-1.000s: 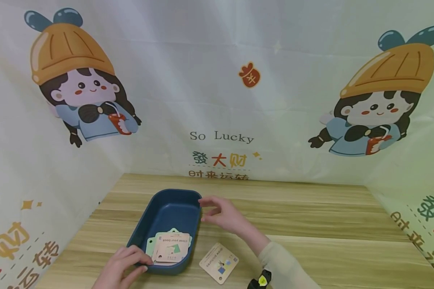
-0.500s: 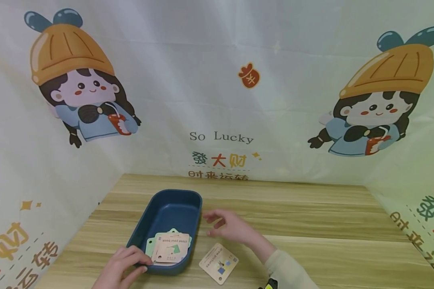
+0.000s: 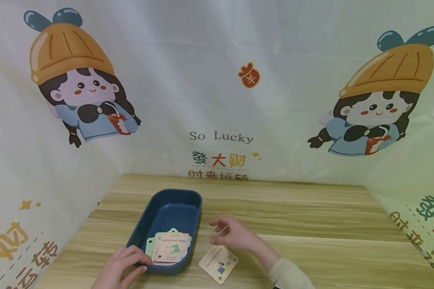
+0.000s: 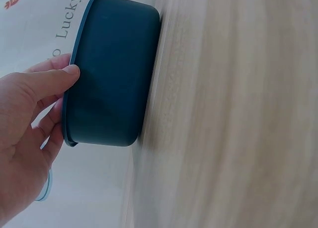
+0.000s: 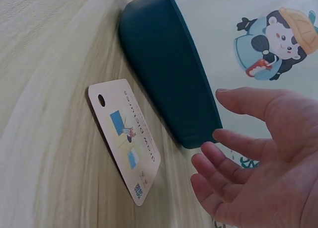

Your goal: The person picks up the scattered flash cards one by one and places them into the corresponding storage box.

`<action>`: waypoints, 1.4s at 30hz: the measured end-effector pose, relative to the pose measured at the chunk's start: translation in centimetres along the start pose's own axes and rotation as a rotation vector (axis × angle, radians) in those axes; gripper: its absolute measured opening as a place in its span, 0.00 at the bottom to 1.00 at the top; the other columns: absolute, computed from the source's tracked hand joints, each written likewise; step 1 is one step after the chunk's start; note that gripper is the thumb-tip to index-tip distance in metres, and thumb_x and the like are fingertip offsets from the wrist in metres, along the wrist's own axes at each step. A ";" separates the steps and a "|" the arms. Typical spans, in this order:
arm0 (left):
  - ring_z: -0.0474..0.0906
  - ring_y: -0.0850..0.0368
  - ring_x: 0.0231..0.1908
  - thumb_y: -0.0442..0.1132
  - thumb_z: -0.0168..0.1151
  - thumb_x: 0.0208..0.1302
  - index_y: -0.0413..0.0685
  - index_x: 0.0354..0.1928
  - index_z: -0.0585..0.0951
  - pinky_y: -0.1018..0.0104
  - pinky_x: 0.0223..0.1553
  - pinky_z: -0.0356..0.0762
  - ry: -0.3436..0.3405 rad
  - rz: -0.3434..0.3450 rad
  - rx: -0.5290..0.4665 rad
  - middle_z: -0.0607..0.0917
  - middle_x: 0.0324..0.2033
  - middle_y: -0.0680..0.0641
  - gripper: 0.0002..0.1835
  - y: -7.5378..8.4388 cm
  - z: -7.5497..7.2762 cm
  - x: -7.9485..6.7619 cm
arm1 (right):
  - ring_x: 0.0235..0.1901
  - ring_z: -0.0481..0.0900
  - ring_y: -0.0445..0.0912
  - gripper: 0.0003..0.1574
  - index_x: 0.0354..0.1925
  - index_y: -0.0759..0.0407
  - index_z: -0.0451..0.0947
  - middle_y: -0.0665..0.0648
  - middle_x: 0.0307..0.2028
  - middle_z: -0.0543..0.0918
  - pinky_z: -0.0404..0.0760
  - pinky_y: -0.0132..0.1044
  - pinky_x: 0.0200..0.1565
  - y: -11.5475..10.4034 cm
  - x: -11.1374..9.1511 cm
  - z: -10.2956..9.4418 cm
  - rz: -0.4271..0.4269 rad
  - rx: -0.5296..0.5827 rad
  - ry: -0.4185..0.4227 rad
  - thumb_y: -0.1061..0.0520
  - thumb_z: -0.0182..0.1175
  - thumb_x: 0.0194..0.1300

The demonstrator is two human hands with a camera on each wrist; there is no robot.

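A dark blue rectangular box (image 3: 168, 200) stands on the table with several picture cards (image 3: 171, 247) stacked at its near end. The top card is pink and reads "close your book". My left hand (image 3: 121, 267) pinches the box's near left rim; the left wrist view shows the thumb (image 4: 69, 74) on the outside of the wall. One pink card (image 3: 218, 265), reading "draw pictures", lies flat on the table just right of the box. Above its far edge hovers my right hand (image 3: 231, 235), fingers loosely bent and holding nothing.
The wood-grain table (image 3: 293, 224) extends to the right and behind the box. Printed cloth (image 3: 217, 100) with cartoon figures and lettering walls in the back and both sides.
My right hand has left the box's right rim and come nearer and slightly right, to above the loose card. Left hand, box and cards keep their places.
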State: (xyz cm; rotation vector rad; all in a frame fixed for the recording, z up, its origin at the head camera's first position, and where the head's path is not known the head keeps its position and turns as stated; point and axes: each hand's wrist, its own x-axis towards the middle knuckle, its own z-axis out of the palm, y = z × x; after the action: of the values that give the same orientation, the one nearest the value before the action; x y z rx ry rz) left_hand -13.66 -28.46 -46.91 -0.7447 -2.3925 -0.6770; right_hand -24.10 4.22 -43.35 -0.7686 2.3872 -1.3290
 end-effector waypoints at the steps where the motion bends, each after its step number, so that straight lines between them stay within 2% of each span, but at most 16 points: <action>1: 0.68 0.72 0.33 0.28 0.75 0.43 0.64 0.35 0.83 0.75 0.33 0.67 -0.001 -0.002 0.000 0.80 0.33 0.70 0.22 0.0 0.0 0.0 | 0.44 0.78 0.48 0.33 0.60 0.66 0.74 0.66 0.48 0.79 0.79 0.38 0.45 0.1 -0.1 0.0 0.003 -0.002 0.000 0.57 0.69 0.58; 12: 0.69 0.72 0.33 0.28 0.75 0.44 0.64 0.35 0.83 0.75 0.33 0.67 -0.016 -0.019 -0.002 0.79 0.33 0.71 0.20 0.1 -0.1 0.1 | 0.38 0.76 0.46 0.33 0.51 0.66 0.76 0.60 0.39 0.80 0.76 0.37 0.38 0.9 -0.9 0.2 0.033 -0.108 0.023 0.49 0.73 0.53; 17: 0.69 0.72 0.33 0.28 0.76 0.44 0.64 0.35 0.83 0.75 0.33 0.68 -0.014 -0.017 0.003 0.79 0.34 0.71 0.21 0.1 -0.1 0.0 | 0.37 0.74 0.45 0.31 0.48 0.64 0.76 0.58 0.38 0.80 0.73 0.35 0.36 1.2 -1.1 0.6 0.067 -0.140 0.017 0.48 0.74 0.52; 24: 0.69 0.73 0.33 0.29 0.76 0.44 0.66 0.35 0.83 0.75 0.33 0.68 -0.013 -0.019 0.007 0.79 0.34 0.71 0.22 0.2 -0.1 0.0 | 0.32 0.69 0.44 0.30 0.43 0.62 0.75 0.55 0.33 0.76 0.68 0.32 0.33 1.7 -1.6 1.1 0.067 -0.197 0.011 0.47 0.76 0.50; 32: 0.69 0.72 0.33 0.29 0.76 0.44 0.66 0.35 0.83 0.74 0.33 0.68 -0.014 -0.023 0.008 0.79 0.34 0.71 0.22 0.1 -0.1 0.0 | 0.31 0.67 0.42 0.34 0.41 0.64 0.74 0.54 0.32 0.74 0.67 0.31 0.33 1.9 -2.1 1.8 0.036 -0.276 0.060 0.43 0.77 0.48; 36: 0.69 0.72 0.34 0.29 0.76 0.44 0.66 0.35 0.83 0.75 0.33 0.67 -0.005 -0.006 0.003 0.79 0.34 0.71 0.22 0.0 0.0 0.0 | 0.30 0.66 0.42 0.39 0.42 0.64 0.72 0.54 0.31 0.73 0.66 0.31 0.32 1.9 -2.2 2.1 0.051 -0.329 0.078 0.40 0.77 0.45; 42: 0.69 0.71 0.34 0.28 0.76 0.44 0.64 0.36 0.83 0.75 0.33 0.67 0.010 0.028 -0.019 0.81 0.33 0.67 0.22 -0.1 0.1 0.1 | 0.35 0.65 0.45 0.44 0.44 0.60 0.70 0.53 0.35 0.71 0.68 0.35 0.34 1.7 -2.5 2.4 0.075 -0.416 0.080 0.36 0.79 0.40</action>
State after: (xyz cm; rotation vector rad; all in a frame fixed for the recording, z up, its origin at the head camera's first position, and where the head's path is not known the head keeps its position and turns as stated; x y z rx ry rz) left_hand -13.81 -28.47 -46.94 -0.7791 -2.3655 -0.6911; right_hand -21.41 4.75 -46.04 -0.7297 2.7681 -0.8563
